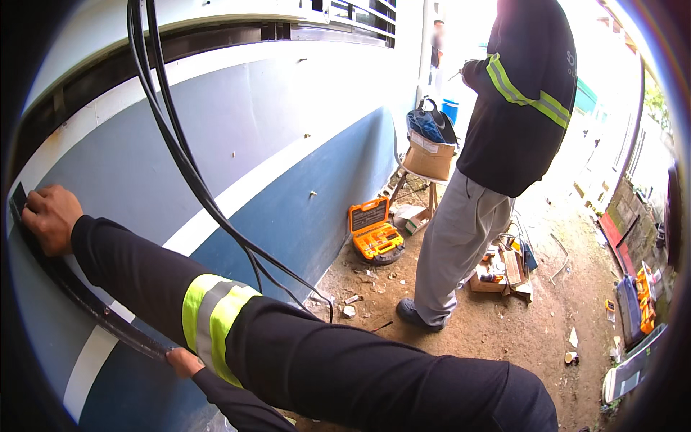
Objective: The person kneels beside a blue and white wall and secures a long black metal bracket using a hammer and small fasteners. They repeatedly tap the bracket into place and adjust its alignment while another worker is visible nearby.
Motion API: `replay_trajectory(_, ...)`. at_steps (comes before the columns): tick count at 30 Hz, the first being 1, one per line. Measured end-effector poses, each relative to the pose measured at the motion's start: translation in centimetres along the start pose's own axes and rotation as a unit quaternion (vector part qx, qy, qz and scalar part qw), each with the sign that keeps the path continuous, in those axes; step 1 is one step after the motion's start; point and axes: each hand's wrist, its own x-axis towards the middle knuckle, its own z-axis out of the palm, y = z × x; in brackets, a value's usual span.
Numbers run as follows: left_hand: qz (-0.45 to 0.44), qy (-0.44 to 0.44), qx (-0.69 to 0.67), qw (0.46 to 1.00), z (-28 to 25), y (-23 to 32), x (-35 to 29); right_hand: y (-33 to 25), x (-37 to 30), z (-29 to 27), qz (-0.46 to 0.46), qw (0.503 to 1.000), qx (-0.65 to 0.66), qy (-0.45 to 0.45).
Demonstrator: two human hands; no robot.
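A long black conduit-like strip [86,299] runs slantwise along the painted wall at the left. At its upper end my right hand [54,219] is closed over it, fingers curled against the wall. My right arm, in a dark sleeve with a yellow and silver reflective band, stretches across the view. Lower down, my left hand [186,362] grips the strip's lower end; its fingers are partly hidden. Several black cables [188,169] hang in front of the wall and pass behind my right arm.
A co-worker [515,108] in a dark reflective top stands ahead. An orange toolbox [376,234] lies unfolded by the wall, near a stool bearing a cardboard box [430,155]. Another carton [507,270] sits beside the co-worker's legs. Tools and boards [637,302] line the right side.
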Motion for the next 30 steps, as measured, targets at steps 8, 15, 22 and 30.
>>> replay_trajectory(8,-0.017,0.004,0.013,1.000,-0.3,-1.4,3.3,1.4,-1.9,2.3,0.014,0.999,-0.005,-0.035)
replay_trajectory(15,-0.045,-0.072,-0.010,0.996,-1.8,-0.4,3.5,0.8,-0.6,-0.1,-0.018,0.999,-0.023,-0.037)
replay_trajectory(22,-0.047,-0.391,-0.036,0.918,-16.7,8.7,-8.6,-4.0,0.1,-6.0,0.142,0.985,0.064,-0.070)
replay_trajectory(30,-0.022,-0.389,0.056,0.919,-30.0,14.9,-11.8,-22.8,-24.2,-30.2,0.494,0.829,0.096,-0.245)
